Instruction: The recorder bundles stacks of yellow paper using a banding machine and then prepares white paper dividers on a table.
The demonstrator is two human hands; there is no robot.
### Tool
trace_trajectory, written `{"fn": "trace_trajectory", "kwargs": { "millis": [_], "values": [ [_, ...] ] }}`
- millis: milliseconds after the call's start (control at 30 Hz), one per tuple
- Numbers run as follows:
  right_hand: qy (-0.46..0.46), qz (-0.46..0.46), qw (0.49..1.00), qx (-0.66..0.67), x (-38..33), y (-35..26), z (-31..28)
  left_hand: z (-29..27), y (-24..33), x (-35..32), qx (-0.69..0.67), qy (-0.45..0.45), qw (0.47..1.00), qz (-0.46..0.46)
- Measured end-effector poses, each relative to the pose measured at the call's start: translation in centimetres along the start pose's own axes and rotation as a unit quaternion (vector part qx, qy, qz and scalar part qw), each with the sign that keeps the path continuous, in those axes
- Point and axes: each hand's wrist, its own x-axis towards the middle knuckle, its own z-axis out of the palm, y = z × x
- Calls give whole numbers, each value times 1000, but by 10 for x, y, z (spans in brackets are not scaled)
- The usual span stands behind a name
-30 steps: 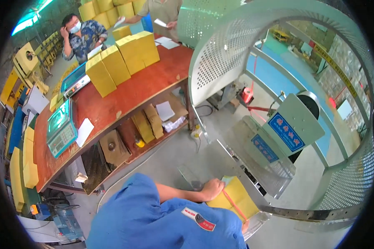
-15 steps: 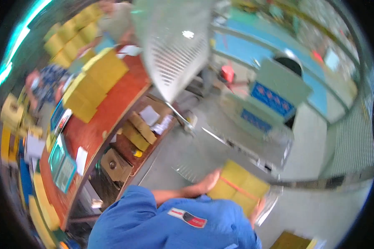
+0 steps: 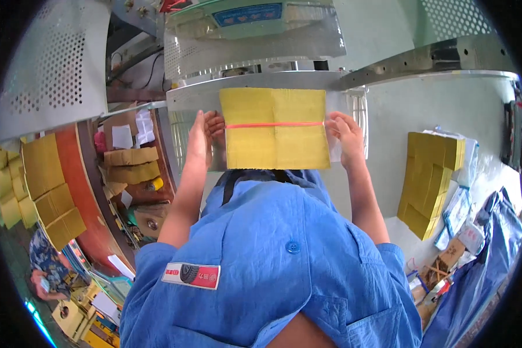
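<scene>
A flat bundle of yellow cardboard [image 3: 275, 148] lies level in front of me over a metal machine top [image 3: 185, 101]. One pink strap [image 3: 275, 124] crosses it from side to side. At its left edge my left hand [image 3: 201, 139] has its fingers curled against the bundle near the strap's end, the thumb raised. My right hand [image 3: 348, 138] holds the opposite edge, its bent fingertips meeting the bundle by the strap. The bundle's underside is out of sight.
Beyond the bundle stands a grey machine housing [image 3: 255, 40]. A metal rail [image 3: 429, 61] runs to the right. More yellow bundles [image 3: 426, 180] sit at right, near a blue sheet [image 3: 475, 267]. On the left are a red-topped table [image 3: 87, 185], a shelf with cardboard pieces [image 3: 130, 165] and another person [image 3: 46, 261].
My view has turned to the right and now faces the machine. The bundle, tilted at my side earlier, is now squared over the machine top between both hands.
</scene>
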Motion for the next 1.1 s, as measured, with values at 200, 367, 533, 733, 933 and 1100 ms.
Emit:
{"fn": "trace_trajectory", "kwargs": {
  "millis": [200, 367, 533, 733, 933, 1100],
  "values": [
    [68, -98, 978, -174, -2, 62, 39, 5, -32, -10, 56, 5, 995, -79],
    [104, -114, 981, -116, -44, 76, 31, 57, -14, -60, 156, -171, 973, 14],
    [138, 5, 971, 194, -125, 80, -64, 140, -24, -127, 221, -224, 949, 31],
    [248, -13, 918, 308, -198, 132, -221, 255, -116, -190, 213, -300, 922, -123],
    [427, -144, 882, 136, -264, 185, -347, 380, -229, -257, 290, -525, 798, -58],
    [508, -75, 813, 273, -306, 199, -418, 494, -281, -337, 288, -627, 722, -47]
  ]
}}
